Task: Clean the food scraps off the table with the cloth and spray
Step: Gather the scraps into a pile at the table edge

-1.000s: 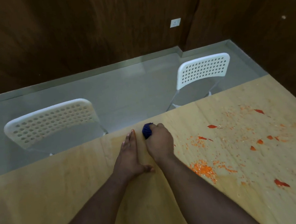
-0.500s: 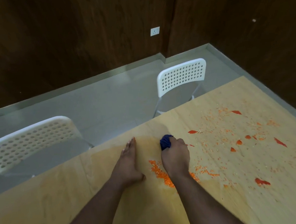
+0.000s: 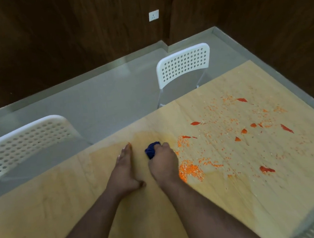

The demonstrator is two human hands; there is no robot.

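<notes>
Cloth of dark blue fabric, bunched into a wad [image 3: 152,151], sits on the pale wooden worktop [image 3: 55,207] near its far edge, at centre. Left of it, the left hand [image 3: 124,172] lies flat on the wood, fingers straight and together, judged to be bracing or acting as a stop for swept debris. Immediately right, the right hand [image 3: 164,164] has its fingers clamped over the cloth, pressing it down, apparently mid-wipe. Just right of that hand lies a heap of fine orange crumbs [image 3: 189,171], likely gathered by wiping. Further right, scattered red scraps [image 3: 286,128] and crumbs remain across the surface. No spray bottle is visible. Task judged partly done.
</notes>
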